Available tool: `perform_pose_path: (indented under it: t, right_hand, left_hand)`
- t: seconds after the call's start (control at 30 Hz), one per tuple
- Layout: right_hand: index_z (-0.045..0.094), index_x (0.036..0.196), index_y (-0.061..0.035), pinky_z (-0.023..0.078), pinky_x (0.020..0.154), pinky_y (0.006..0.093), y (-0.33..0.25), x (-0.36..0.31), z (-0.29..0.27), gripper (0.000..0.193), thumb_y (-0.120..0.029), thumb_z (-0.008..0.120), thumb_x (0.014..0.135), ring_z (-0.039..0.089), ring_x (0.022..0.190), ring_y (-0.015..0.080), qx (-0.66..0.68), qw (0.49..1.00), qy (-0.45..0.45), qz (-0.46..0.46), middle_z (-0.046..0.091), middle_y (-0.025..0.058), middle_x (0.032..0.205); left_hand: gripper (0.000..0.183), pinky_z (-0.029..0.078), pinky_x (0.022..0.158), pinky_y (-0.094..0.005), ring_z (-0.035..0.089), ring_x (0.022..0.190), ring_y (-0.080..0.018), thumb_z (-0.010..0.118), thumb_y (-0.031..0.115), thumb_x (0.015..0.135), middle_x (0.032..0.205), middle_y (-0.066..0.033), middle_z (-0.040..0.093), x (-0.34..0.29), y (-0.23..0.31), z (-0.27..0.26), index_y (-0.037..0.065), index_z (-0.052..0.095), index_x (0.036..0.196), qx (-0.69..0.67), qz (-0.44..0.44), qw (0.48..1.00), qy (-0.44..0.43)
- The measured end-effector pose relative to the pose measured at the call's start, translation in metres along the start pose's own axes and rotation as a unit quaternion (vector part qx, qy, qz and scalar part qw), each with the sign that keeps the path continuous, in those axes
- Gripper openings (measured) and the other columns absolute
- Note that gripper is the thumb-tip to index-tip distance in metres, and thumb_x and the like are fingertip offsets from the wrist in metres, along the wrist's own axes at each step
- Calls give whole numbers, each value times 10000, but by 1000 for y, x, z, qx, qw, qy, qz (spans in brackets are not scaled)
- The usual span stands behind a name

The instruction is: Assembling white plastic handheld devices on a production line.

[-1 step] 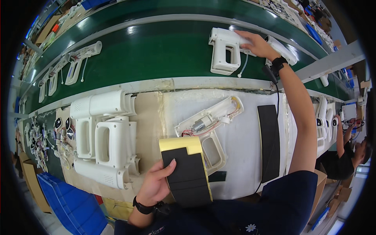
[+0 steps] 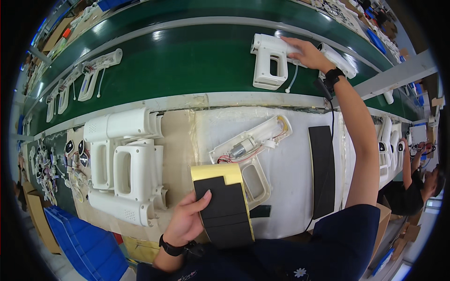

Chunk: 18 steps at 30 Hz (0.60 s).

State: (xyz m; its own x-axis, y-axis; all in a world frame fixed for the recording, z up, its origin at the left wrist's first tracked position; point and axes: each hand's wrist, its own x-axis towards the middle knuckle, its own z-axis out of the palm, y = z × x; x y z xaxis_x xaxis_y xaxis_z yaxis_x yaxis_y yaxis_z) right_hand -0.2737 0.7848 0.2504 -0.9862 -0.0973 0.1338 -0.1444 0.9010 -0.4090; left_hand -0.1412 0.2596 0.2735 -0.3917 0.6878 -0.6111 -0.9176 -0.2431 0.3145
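Reach across the belt: the right hand (image 2: 307,54) lies flat on the top barrel of a white gun-shaped housing (image 2: 269,61) that stands on the green conveyor (image 2: 187,61), fingers spread over it more than clamped, so whether that grip has truly closed I cannot tell. Left hand (image 2: 187,220) sits low at the near edge, thumb and fingers pinching a yellow-backed sheet of black foam pads (image 2: 225,208), a firm narrow grip on its left side. Between the two, on the white surface (image 2: 290,187), an open housing half (image 2: 251,152) lies face up, small motor and red wires showing, its handle loop partly under the sheet. A long black foam strip (image 2: 323,171) lies to its right, and a stack of closed white housings (image 2: 124,164) to its left.

My read: this is the exchange at the belt, with the padding work waiting below. The next move calls for a sure hold on the barrel and a clean lift clear of the dangling white tube (image 2: 293,79).
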Motion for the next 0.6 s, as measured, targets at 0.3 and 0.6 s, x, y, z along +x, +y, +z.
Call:
perform_pose_path:
  t: [0.3, 0.6]
  right_hand:
    - [471, 1406, -143, 395, 1035, 339, 8, 4, -7, 501, -183, 593, 921, 558, 1159, 312, -5, 996, -74, 48, 557, 160, 1330]
    - [671, 1060, 5, 443, 939, 450, 91, 30, 26, 665, -564, 344, 951, 589, 1019, 451, -129, 967, 77, 204, 637, 275, 1074]
  left_hand:
    - [346, 483, 985, -389, 580, 1155, -239, 489, 101, 996, 1267, -145, 574, 8, -1, -1, -37, 471, 1313, -16, -15, 1000, 22]
    - [348, 478, 983, -392, 583, 1145, -249, 493, 115, 995, 1259, -152, 576, 1, -1, 1, -47, 465, 1301, 13, 26, 999, 18]
